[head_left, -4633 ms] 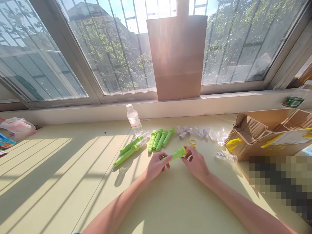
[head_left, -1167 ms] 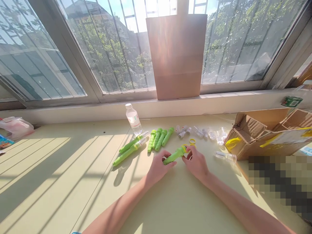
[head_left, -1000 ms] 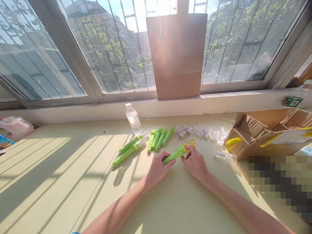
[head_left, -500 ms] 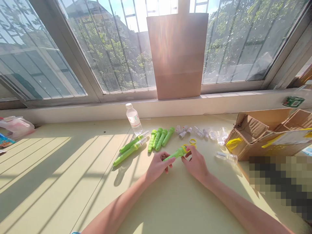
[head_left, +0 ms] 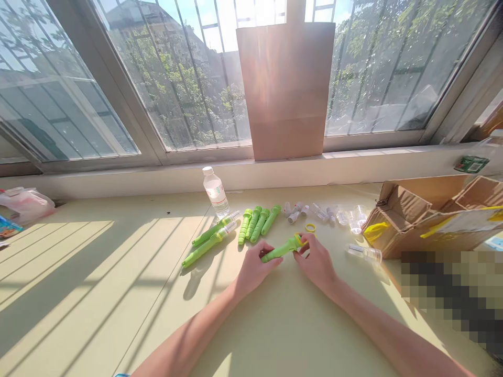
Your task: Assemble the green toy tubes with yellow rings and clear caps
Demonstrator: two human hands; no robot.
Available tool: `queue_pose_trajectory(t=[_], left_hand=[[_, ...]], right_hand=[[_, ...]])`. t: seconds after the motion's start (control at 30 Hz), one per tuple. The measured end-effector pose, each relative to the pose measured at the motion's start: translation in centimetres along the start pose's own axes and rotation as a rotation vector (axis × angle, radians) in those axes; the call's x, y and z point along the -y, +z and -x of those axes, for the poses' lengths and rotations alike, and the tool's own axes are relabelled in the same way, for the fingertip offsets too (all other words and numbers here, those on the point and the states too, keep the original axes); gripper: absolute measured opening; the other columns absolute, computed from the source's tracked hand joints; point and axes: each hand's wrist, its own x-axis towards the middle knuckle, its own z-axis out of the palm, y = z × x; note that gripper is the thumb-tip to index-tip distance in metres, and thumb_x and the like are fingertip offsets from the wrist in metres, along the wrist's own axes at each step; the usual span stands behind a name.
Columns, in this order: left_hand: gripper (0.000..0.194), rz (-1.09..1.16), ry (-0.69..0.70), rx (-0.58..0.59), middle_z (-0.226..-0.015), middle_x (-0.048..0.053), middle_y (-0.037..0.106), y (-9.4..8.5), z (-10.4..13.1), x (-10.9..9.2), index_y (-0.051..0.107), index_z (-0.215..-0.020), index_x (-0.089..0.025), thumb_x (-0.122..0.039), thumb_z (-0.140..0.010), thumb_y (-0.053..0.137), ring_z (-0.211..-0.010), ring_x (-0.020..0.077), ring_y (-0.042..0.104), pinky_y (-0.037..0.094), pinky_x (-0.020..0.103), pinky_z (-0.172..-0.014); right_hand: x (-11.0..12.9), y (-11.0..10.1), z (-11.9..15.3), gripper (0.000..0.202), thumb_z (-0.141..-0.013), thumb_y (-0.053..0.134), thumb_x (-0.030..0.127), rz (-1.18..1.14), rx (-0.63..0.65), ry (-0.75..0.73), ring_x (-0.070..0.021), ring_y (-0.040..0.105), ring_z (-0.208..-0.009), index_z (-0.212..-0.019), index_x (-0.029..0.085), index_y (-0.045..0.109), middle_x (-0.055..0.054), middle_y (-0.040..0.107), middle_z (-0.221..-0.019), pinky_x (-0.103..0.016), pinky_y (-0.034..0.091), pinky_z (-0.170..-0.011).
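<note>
Between my two hands is a green plastic tube (head_left: 280, 252), tilted with its wider end up and to the right. My left hand (head_left: 255, 266) is closed around its narrow end, thumb along the near side. At the wide end, the fingertips of my right hand (head_left: 317, 263) pinch a yellow ring (head_left: 299, 240), which sits against the collar; part of it is hidden by the fingers. A loose yellow ring (head_left: 310, 228) lies on the table just beyond my right hand. Farther back, several green tubes (head_left: 259, 224) lie side by side.
Left of these lie two green tubes with clear tops (head_left: 208, 247), by a water bottle (head_left: 216, 192). Small clear plastic parts (head_left: 320, 211) are scattered at the back right. One clear cylinder (head_left: 364, 253) lies nearer the cardboard box (head_left: 396, 222). A plastic bag (head_left: 29, 204) is far left.
My left thumb has slid off the top of the green tube to its near side, and the tube shows more. My right fingers have shifted slightly at the yellow ring.
</note>
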Motion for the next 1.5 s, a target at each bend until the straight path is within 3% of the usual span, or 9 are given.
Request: queue_pose_trajectory(t=[0.23, 0.53, 1.1, 1.37, 1.5], left_hand=[[0.026, -0.037, 0.010, 0.005, -0.059, -0.005, 0.054, 0.2, 0.4, -0.2, 0.057, -0.072, -0.020, -0.041, -0.077, 0.071, -0.055, 0.0120, 0.052, 0.038, 0.026, -0.052], [0.032, 0.052, -0.027, 0.067, -0.065, -0.003, 0.061, 0.0, -0.1, 0.2, 0.060, -0.077, -0.018, -0.049, -0.078, 0.070, -0.052, 0.0125, 0.057, 0.047, 0.027, -0.051], [0.042, 0.128, -0.097, 0.102, -0.064, -0.002, 0.063, -0.4, 0.1, -0.7, 0.059, -0.079, -0.018, -0.058, -0.076, 0.071, -0.048, 0.0099, 0.055, 0.043, 0.023, -0.049], [0.045, 0.130, -0.112, 0.136, -0.059, 0.000, 0.064, -0.5, 0.1, -0.6, 0.058, -0.076, -0.018, -0.063, -0.079, 0.067, -0.046, 0.0108, 0.055, 0.040, 0.023, -0.047], [0.046, 0.131, -0.117, 0.153, -0.058, 0.000, 0.064, -0.5, 0.1, -0.7, 0.058, -0.076, -0.018, -0.063, -0.078, 0.067, -0.047, 0.0112, 0.056, 0.039, 0.023, -0.048]], right_hand=[[-0.1, 0.0, -0.2, 0.024, -0.077, 0.056, 0.030, 0.051, 0.047, 0.041, -0.0177, 0.065, -0.068, -0.095, 0.027, 0.041, 0.000, 0.069, -0.094, -0.034, 0.051, -0.065], [0.3, -0.2, -0.1, 0.020, -0.078, 0.055, 0.034, -0.017, 0.011, 0.013, -0.0168, 0.064, -0.066, -0.090, 0.027, 0.040, 0.000, 0.068, -0.094, -0.030, 0.048, -0.057], [0.2, -0.3, -0.3, 0.024, -0.077, 0.058, 0.041, -0.104, 0.002, 0.006, -0.0169, 0.064, -0.062, -0.080, 0.026, 0.040, -0.003, 0.071, -0.092, -0.030, 0.048, -0.054], [0.4, 0.0, 0.0, 0.022, -0.077, 0.059, 0.034, -0.016, 0.019, 0.040, -0.0187, 0.066, -0.064, -0.090, 0.027, 0.042, 0.003, 0.066, -0.076, -0.031, 0.048, -0.060], [0.3, 0.1, 0.0, 0.020, -0.078, 0.058, 0.032, 0.001, 0.016, 0.043, -0.0191, 0.067, -0.065, -0.091, 0.027, 0.043, 0.003, 0.067, -0.078, -0.031, 0.048, -0.060]])
